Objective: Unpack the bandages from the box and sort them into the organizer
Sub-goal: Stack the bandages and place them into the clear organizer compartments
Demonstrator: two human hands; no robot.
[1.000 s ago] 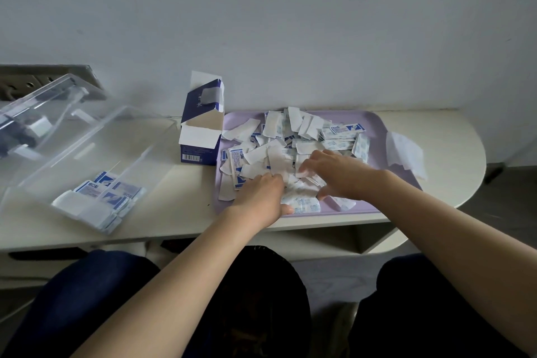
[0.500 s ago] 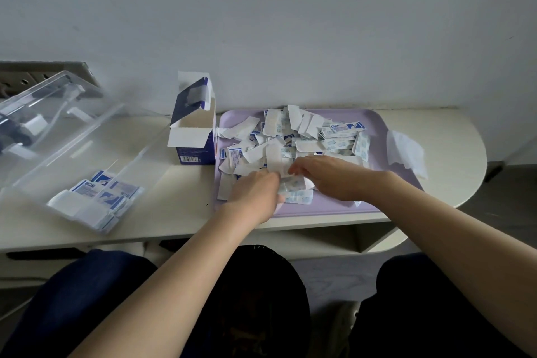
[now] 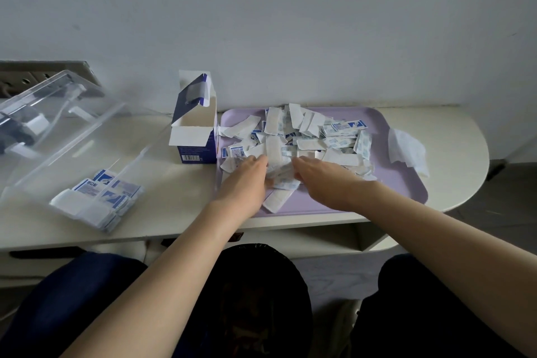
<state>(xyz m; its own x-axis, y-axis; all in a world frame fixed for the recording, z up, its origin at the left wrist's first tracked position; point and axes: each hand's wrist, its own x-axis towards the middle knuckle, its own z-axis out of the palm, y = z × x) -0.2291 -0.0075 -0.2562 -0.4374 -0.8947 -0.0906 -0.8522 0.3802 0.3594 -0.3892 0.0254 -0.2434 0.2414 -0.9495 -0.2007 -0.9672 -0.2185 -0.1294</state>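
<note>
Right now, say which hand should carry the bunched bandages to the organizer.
Left, probably. The left hand is at the bandages on the side nearer the organizer. The right hand is farther off, with the left hand in its way.

The person's left grip [image 3: 247,180] and right grip [image 3: 322,180] meet at a blurred clump of white-and-blue wrapped bandages [image 3: 280,170] on the lilac plastic tray [image 3: 392,183], perhaps pinching it. The open blue-and-white cardboard box [image 3: 194,136] stands upright just beside the tray on the cream surface [image 3: 174,197].
</note>
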